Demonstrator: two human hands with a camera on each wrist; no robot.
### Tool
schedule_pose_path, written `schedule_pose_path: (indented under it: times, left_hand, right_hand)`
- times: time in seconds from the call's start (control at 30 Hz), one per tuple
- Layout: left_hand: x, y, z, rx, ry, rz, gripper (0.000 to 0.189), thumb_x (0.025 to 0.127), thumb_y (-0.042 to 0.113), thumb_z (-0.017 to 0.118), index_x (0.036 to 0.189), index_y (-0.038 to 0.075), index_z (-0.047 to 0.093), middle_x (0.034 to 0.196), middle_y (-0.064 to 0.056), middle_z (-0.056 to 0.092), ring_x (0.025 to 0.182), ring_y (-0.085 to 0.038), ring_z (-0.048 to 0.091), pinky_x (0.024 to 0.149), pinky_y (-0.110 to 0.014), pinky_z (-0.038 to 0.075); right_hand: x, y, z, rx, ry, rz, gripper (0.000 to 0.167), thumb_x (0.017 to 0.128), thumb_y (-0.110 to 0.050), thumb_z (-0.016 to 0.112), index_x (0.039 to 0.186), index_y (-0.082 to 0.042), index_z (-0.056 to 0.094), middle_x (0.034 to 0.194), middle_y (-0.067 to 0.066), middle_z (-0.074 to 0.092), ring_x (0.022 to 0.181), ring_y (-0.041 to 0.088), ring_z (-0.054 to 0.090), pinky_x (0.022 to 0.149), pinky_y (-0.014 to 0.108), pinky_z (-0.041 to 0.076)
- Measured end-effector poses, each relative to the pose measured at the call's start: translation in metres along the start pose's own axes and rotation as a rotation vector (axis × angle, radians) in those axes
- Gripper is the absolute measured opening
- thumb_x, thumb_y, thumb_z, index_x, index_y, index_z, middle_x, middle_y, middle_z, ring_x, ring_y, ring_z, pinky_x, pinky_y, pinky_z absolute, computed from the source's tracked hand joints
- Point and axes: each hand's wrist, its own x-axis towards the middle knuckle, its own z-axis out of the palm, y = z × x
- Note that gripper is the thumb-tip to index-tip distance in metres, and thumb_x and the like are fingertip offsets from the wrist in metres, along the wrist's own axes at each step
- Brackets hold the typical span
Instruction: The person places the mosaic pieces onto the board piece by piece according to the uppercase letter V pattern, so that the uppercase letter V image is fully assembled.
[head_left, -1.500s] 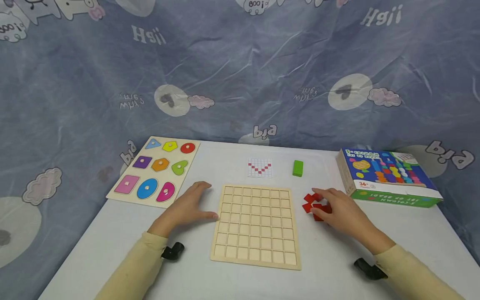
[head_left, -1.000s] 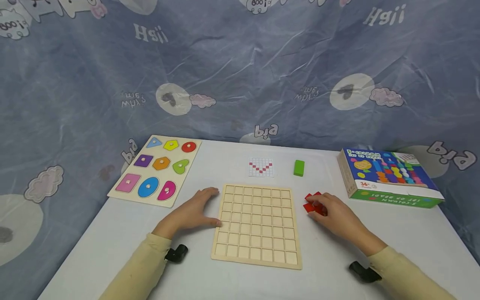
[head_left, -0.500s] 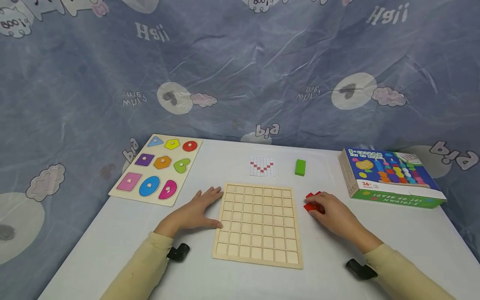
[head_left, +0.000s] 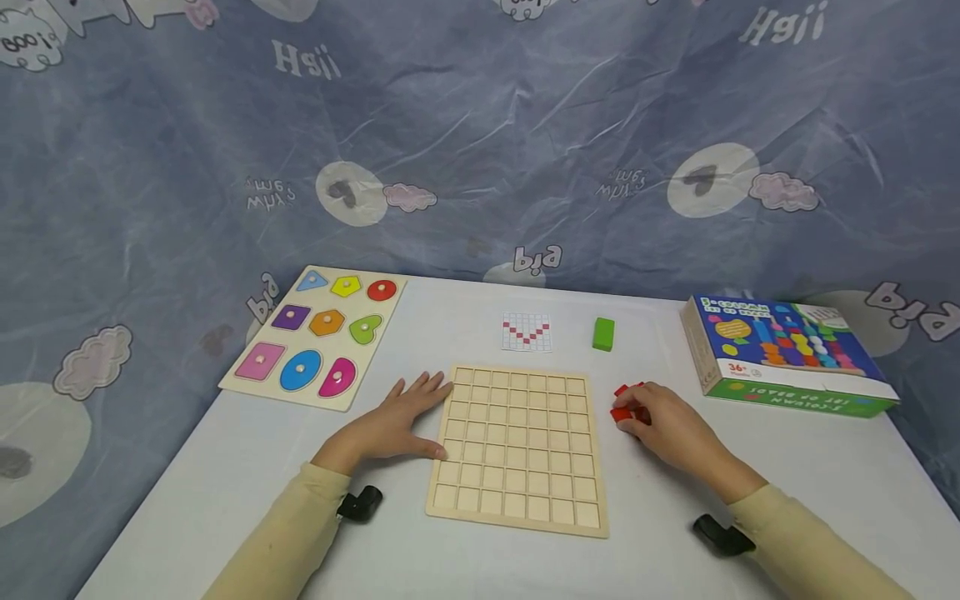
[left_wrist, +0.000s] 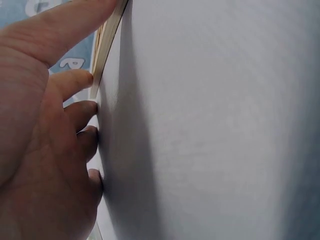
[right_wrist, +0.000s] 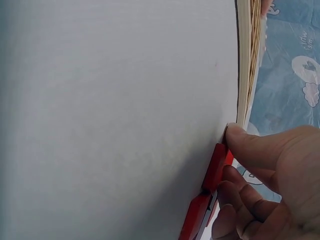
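In the head view a wooden grid board [head_left: 517,457] lies flat on the white table, its squares bare. My left hand [head_left: 386,429] rests at the board's left edge, fingers spread, with the thumb and index fingertip touching the rim. To the right of the board, my right hand [head_left: 678,433] is over a small cluster of red square tiles [head_left: 620,414], partly hidden under its fingers. The right wrist view has the thumb and curled fingers pinching a red tile [right_wrist: 215,166], with more red tiles beside it.
Behind the grid board lie a small pattern card [head_left: 527,332] with a red V and a green block [head_left: 603,334]. A wooden shape puzzle [head_left: 330,346] is at the back left, and a colourful toy box [head_left: 787,350] at the back right.
The right hand has drawn its thumb and fingers together on the red tiles, covering more of them. The left hand has moved right to the board's edge, with its fingers spread wider.
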Motion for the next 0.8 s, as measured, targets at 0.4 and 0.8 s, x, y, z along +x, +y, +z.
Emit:
schedule_pose_path:
  times: [0.4, 0.8]
  left_hand:
    - [0.0004, 0.0004, 0.0006, -0.002, 0.004, -0.005, 0.106, 0.077, 0.050, 0.086, 0.161, 0.014, 0.031, 0.169, -0.010, 0.017, 0.157, -0.031, 0.005, 0.124, -0.056, -0.003]
    - [0.0007, 0.0024, 0.0002, 0.018, -0.006, -0.017, 0.109, 0.076, 0.051, 0.086, 0.162, 0.014, 0.029, 0.170, -0.010, 0.015, 0.157, -0.031, 0.004, 0.124, -0.056, -0.003]
  right_hand:
    - [0.0019, 0.0034, 0.0013, 0.015, 0.011, -0.026, 0.027, 0.085, -0.016, 0.084, 0.104, -0.013, 0.065, 0.080, -0.006, 0.056, 0.073, 0.013, 0.049, 0.061, 0.027, 0.042]
    - [-0.0005, 0.0020, 0.0004, -0.013, 0.043, -0.024, 0.023, 0.086, -0.013, 0.082, 0.105, -0.014, 0.068, 0.076, -0.007, 0.057, 0.068, 0.012, 0.050, 0.059, 0.027, 0.042]
